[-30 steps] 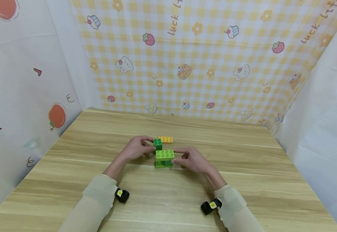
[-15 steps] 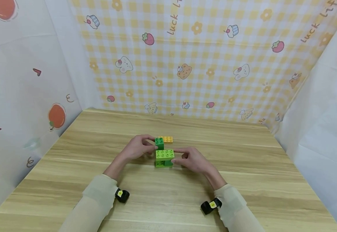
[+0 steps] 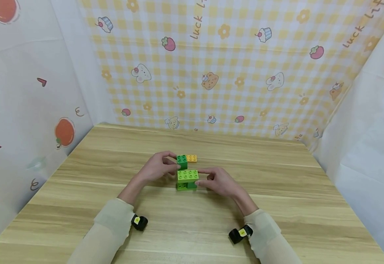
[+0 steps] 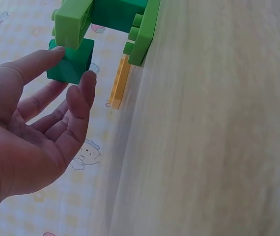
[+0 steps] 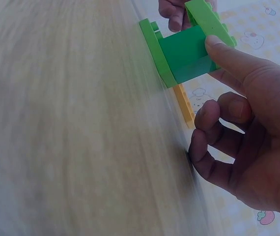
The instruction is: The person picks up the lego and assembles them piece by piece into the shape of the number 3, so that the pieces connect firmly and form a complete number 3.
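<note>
My left hand [image 3: 158, 167] pinches a dark green toy brick [image 3: 182, 160] between thumb and fingers, raised above the table just behind the built stack. In the left wrist view that green brick [image 4: 71, 61] hangs clear of the wood. The stack has a lime green top brick [image 3: 187, 175], a dark green brick [image 5: 185, 53] under its right side and a lime green base [image 5: 157, 54], with a gap at the left. My right hand [image 3: 220, 182] grips the stack's right end, thumb on the near side and index finger behind; its other fingers are curled loosely.
A flat yellow brick [image 3: 192, 158] lies on the wooden table [image 3: 185, 223] behind the stack, partly covered by the held brick in the head view. A patterned cloth [image 3: 225, 73] hangs behind the table's far edge.
My left hand has carried the dark green brick slightly right and upward in the head view, so it covers more of the yellow brick. The right hand and stack stay put.
</note>
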`<state>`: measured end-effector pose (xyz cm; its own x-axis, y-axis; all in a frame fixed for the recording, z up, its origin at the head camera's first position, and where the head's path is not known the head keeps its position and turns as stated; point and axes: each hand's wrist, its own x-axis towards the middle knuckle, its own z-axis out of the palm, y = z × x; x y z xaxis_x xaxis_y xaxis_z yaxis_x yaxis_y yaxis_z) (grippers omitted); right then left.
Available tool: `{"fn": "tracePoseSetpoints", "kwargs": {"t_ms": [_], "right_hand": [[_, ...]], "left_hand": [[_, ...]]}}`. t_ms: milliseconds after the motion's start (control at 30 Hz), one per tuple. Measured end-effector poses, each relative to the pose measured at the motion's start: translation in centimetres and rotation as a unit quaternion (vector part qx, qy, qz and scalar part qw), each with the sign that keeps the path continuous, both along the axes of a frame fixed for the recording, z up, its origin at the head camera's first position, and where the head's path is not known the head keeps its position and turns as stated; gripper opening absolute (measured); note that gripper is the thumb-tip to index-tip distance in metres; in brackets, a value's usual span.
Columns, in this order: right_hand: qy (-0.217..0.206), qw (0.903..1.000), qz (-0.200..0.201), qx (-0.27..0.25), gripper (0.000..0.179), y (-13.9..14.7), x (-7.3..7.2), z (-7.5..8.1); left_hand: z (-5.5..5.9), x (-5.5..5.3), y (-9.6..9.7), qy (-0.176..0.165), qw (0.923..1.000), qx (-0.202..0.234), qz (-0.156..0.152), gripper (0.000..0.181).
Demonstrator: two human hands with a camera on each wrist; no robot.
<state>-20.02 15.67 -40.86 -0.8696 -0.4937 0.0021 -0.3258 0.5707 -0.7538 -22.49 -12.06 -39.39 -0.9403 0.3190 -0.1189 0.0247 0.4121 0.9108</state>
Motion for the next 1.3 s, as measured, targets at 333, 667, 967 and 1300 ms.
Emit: {"fn": "tracePoseSetpoints", "kwargs": {"t_ms": [333, 667, 967, 1300], "right_hand": [[0.009, 0.9999, 0.009, -0.002, 0.05, 0.0, 0.0, 0.1], [0.011, 0.9999, 0.008, 0.002, 0.049, 0.0, 0.0, 0.0], [0.011, 0.9999, 0.011, -0.005, 0.046, 0.0, -0.1, 0.0], [0.016, 0.9998, 0.013, -0.005, 0.046, 0.0, -0.1, -0.1]], "left_hand": [[0.5, 0.3, 0.1, 0.022, 0.9996, 0.017, -0.01, 0.041], [0.8, 0.6, 0.3, 0.033, 0.9991, 0.016, -0.021, 0.04], [1.1, 0.8, 0.5, 0.041, 0.9988, 0.01, -0.025, 0.042], [1.3, 1.0, 0.7, 0.048, 0.9985, 0.001, -0.027, 0.043]]}}
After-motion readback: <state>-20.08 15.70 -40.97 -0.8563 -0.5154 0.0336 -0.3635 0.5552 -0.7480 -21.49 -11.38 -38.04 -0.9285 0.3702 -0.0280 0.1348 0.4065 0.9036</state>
